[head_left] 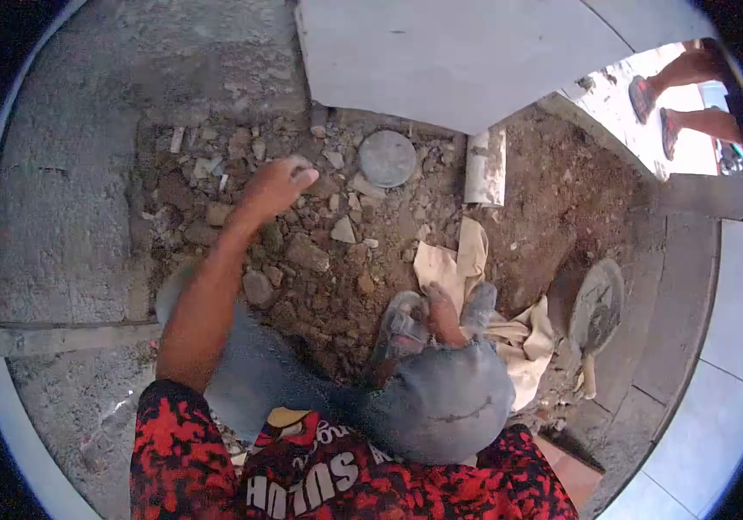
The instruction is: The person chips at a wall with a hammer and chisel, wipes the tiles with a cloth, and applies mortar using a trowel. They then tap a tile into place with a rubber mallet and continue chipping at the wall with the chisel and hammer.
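Observation:
My left hand (285, 184) reaches out over the rubble (306, 253) with its fingers curled in; what it holds, if anything, I cannot make out. Just right of it a round grey disc (387, 159) lies among the broken stones. Low between my sandals (404, 322), in front of my bent knee, is my right hand (445, 314), partly hidden, its fingers pointing down beside a crumpled tan cloth or paper sack (446, 267). A pale, dirt-smeared pipe (486, 169) sticks out above the sack.
A large white tiled slab (423, 61) overhangs the far side. Rough concrete (64, 199) borders the left. On the right lie a mortar-covered trowel (597, 305) with a wooden handle and pale floor tiles (740, 303). Another person's legs (697, 104) show at upper right.

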{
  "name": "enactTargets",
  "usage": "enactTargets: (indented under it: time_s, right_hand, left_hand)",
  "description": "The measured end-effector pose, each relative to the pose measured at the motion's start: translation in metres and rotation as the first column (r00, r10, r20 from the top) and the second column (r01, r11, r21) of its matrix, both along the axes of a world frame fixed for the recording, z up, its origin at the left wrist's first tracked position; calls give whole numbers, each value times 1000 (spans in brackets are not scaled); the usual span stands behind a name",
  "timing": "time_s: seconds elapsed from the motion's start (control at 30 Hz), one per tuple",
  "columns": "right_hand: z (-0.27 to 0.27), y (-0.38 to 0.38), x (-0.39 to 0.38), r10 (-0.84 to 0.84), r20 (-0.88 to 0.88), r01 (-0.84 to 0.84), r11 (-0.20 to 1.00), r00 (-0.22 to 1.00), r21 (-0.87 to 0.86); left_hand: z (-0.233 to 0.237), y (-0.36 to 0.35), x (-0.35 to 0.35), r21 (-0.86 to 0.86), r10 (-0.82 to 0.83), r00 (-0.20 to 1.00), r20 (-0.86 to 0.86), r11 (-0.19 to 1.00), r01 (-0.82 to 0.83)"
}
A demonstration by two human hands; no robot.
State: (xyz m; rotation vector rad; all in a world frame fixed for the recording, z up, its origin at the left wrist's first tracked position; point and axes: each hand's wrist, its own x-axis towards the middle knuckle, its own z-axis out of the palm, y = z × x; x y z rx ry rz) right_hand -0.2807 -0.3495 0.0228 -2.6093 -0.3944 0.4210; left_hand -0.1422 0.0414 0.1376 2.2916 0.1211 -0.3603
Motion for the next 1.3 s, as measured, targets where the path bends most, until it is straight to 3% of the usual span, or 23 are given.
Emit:
enactTargets:
  time_s: [0.13,0.23,0.27,0.37,0.4,0.47,0.5,0.57,0.63,0.67,0.73,0.8,0.9,1.07,1.2,1.3]
  right_hand:
    - [25,25,55,-27,-150,43,993,988,107]
    - [39,55,93,-29,-19,32,981,999,192]
    - [38,63,104,21,35,-25,993,999,117]
    - [6,80,133,137,-1,-136,984,991,119]
    - [-9,84,138,137,8,-137,983,991,122]
    - [-32,91,151,189,421,-244,966,887,81]
    - [-32,95,158,188,426,-245,966,885,83]
    - [-13,109,172,69,196,-97,985,978,140]
    - [-5,113,173,17,141,-36,990,990,134]
    - [-1,113,172,-32,80,22,992,996,122]
    - [-41,94,148,36,467,-123,980,883,157]
    - [-36,83,120,50,431,-140,973,901,182]
    - [-25,59,69,39,134,-56,991,990,124]
    - [-18,13,-17,-68,-175,69,998,982,-3]
    - [-27,19,-26,-134,-205,142,989,970,26]
    - [-26,52,30,-198,-103,212,967,975,143]
  left_hand:
    - [-11,-1,4,77,-60,998,-4,995,60]
    - [5,-7,0,75,-90,996,7,993,89]
    - [11,-10,-5,76,-90,996,-15,993,90]
    - [6,-12,-10,102,-167,984,66,982,160]
    - [11,-12,-12,85,-187,982,9,979,185]
    - [6,-11,-16,131,-231,970,81,967,220]
    - [2,-10,-20,172,-278,951,136,952,253]
    - [5,-7,-27,164,-283,942,178,953,255]
    - [25,-4,-34,33,-230,972,45,973,228]
    - [33,-2,-35,48,-286,957,44,958,284]
    - [22,8,-35,108,-286,954,86,955,277]
    - [31,13,-39,119,-274,960,55,956,266]
    - [29,18,-37,111,-279,957,87,957,269]
    - [33,20,-36,116,-295,954,57,951,288]
    - [32,19,-35,95,-292,955,39,953,288]
    - [30,18,-32,103,-299,954,-34,948,301]
